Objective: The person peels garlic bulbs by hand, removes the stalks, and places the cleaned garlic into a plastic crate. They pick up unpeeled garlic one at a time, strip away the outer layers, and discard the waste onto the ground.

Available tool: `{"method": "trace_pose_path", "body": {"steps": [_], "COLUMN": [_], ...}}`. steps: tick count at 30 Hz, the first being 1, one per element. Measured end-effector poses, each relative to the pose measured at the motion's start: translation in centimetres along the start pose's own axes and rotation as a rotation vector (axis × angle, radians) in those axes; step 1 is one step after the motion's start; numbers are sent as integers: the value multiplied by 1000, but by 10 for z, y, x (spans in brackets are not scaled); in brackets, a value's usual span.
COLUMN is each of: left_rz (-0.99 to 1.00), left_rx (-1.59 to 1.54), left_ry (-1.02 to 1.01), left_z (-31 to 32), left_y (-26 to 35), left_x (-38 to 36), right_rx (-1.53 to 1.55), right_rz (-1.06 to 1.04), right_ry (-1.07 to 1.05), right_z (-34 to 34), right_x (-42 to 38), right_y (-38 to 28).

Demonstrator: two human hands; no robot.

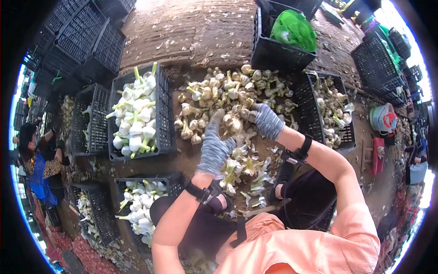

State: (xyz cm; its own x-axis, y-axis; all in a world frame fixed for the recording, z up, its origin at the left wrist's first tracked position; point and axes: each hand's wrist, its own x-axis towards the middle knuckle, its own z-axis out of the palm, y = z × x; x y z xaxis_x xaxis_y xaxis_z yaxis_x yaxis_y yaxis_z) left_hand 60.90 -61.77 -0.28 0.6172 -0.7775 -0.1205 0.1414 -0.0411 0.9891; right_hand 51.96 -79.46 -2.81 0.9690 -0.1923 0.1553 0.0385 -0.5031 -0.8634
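My left hand (215, 148), in a grey striped glove, has its thumb and fingers spread beside a garlic bulb (234, 125) at the near edge of a heap. To the right, my right hand (269, 122), gloved the same way, has its fingers curled in above the heap; what they hold is hidden. The untrimmed garlic heap (219, 86), brownish with stems and roots, spreads on the ground beyond both hands. Below them lie peeled-off garlic skins and leaves (248, 166), between my feet.
A black crate of cleaned white garlic (137, 114) stands left, another crate (175, 182) nearer my knee. At right is a crate of stemmed garlic (335, 109). A black crate with a green mesh bag (294, 32) stands beyond. A person in a blue apron (41, 169) sits far left.
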Motion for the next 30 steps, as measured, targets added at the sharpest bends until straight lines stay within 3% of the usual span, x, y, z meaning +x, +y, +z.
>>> {"method": "trace_pose_path", "body": {"steps": [2,8,13,15,19,21,24,26,30], "left_rz": [81,-15,-27,-127,-265,-496,-657,-657,-516], "left_rx": [48,-408,-501,-651,-816,-907,-670,-692,-895], "left_ry": [-10,-208,-267,-308,-261,-22,-40,24,-107], "left_z": [11,26,31,30,35,41,28,31,29], "left_y": [20,46,44,45,53,59,43,37,57], "left_x": [-7,-24,-28,-30,-27,-23,-7,-6,-12], "right_rx": [493,523,439,424,430,343,182,117,-122], "right_rz": [646,475,412,417,448,377,276,198,31], "right_ry": [109,172,170,164,125,98,83,135,168], "right_z": [-10,-37,-44,-47,-44,-41,-34,-32,-34], "right_x": [0,-26,-41,-44,-52,-56,-62,-64,-69], "right_y": [-54,-102,-99,-108,-113,-104,-94,-89,-89]}}
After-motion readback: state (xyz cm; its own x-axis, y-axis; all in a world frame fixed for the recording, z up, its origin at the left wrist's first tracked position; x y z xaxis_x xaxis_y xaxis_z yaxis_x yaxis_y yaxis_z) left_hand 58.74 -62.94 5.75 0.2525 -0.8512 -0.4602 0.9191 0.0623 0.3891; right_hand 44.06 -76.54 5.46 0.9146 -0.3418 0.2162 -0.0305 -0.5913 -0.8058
